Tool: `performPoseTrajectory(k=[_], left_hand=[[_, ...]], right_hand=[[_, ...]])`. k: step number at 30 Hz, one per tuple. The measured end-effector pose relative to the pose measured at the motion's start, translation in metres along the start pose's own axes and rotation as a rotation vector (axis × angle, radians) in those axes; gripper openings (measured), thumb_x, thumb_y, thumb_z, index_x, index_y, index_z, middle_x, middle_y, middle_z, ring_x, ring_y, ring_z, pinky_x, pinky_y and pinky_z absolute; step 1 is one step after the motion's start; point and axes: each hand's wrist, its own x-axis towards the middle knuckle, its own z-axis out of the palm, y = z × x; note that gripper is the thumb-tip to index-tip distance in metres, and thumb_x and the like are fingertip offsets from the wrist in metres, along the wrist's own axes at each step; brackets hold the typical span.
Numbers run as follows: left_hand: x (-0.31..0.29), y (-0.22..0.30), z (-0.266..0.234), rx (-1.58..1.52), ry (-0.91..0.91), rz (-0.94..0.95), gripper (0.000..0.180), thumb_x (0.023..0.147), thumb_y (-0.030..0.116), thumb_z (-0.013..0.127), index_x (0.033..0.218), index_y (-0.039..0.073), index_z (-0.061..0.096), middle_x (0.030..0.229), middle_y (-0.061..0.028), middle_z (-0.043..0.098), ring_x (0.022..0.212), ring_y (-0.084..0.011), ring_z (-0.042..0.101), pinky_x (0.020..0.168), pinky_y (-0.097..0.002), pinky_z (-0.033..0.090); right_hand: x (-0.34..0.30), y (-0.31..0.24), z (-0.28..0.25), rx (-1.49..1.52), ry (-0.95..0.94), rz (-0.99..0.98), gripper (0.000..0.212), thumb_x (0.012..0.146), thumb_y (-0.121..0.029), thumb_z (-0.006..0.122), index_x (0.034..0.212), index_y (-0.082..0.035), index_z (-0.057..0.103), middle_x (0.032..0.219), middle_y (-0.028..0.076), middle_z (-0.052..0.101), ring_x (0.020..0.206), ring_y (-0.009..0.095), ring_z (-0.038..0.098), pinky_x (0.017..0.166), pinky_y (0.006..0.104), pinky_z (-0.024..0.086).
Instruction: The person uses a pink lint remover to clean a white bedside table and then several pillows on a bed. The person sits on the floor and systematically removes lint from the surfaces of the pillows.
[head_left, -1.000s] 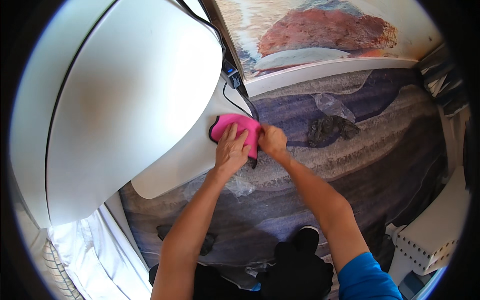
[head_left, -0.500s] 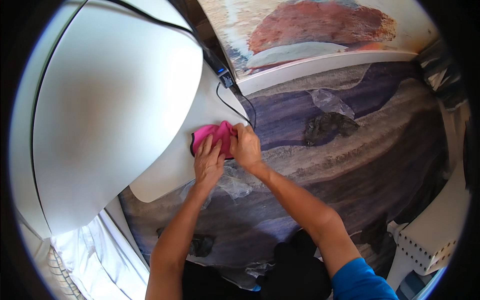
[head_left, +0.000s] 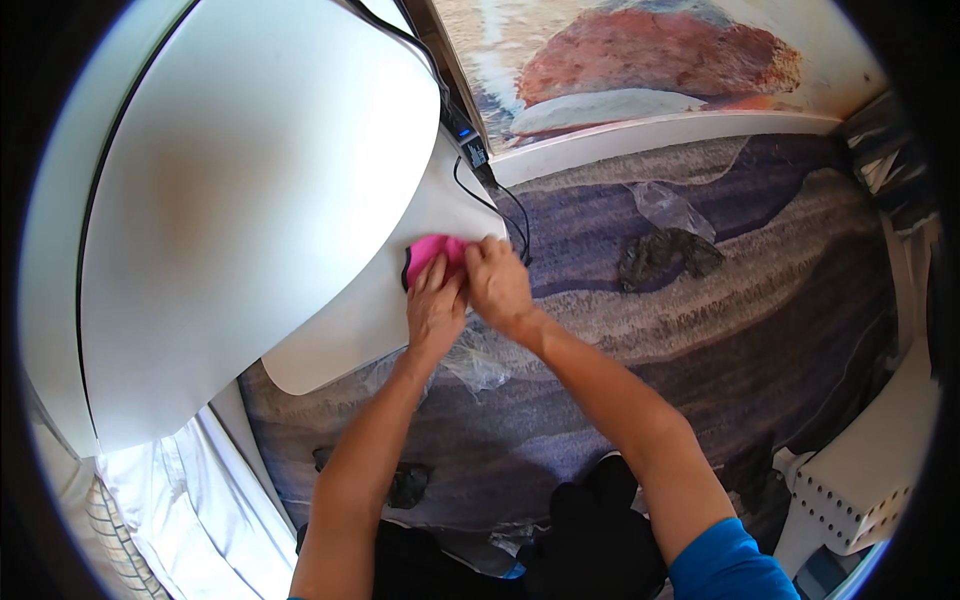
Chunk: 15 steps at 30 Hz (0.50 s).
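A pink cloth (head_left: pixel 428 252) with a dark edge lies on the corner of a low white tabletop (head_left: pixel 325 350). My left hand (head_left: pixel 436 315) rests over its near part, fingers stretched out and lying flat on the fabric. Closed at the cloth's right side, my right hand (head_left: pixel 500 287) has its fingers curled in and grips the fabric. Both hands partly cover the cloth, so its full shape is hidden.
A large white curved panel (head_left: pixel 260 200) rises at the left. A black cable with a small adapter (head_left: pixel 472 150) hangs by the tabletop's far corner. Crumpled dark plastic (head_left: pixel 665 258) and clear plastic (head_left: pixel 675 208) lie on the patterned carpet (head_left: pixel 650 350). White fabric (head_left: pixel 195 500) hangs at lower left.
The view has shifted slightly, so the table and cloth appear a little farther right. My hands stay at the cloth, and less of it shows between them now.
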Motion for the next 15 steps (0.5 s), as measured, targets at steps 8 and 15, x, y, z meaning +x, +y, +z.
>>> performPoseTrajectory(k=[8, 15], left_hand=[[-0.025, -0.007, -0.021, -0.023, -0.011, 0.042, 0.037, 0.09, 0.022, 0.062, 0.122, 0.005, 0.067, 0.137, -0.0213, 0.055, 0.123, -0.0425, 0.05, 0.104, -0.0495, 0.041], [0.025, 0.01, -0.01, 0.028, -0.101, -0.103, 0.038, 0.09, 0.023, 0.064, 0.125, 0.01, 0.067, 0.145, -0.0211, 0.049, 0.13, -0.0415, 0.046, 0.106, -0.0504, 0.04]], right_hand=[[-0.011, -0.016, 0.0, -0.019, -0.094, -0.034, 0.028, 0.076, -0.008, 0.067, 0.102, -0.001, 0.059, 0.104, 0.019, 0.055, 0.097, 0.038, 0.059, 0.072, 0.046, 0.057], [0.034, 0.01, -0.006, -0.065, -0.013, 0.061, 0.026, 0.081, -0.008, 0.066, 0.106, -0.005, 0.06, 0.106, 0.021, 0.056, 0.097, 0.039, 0.06, 0.075, 0.0457, 0.056]])
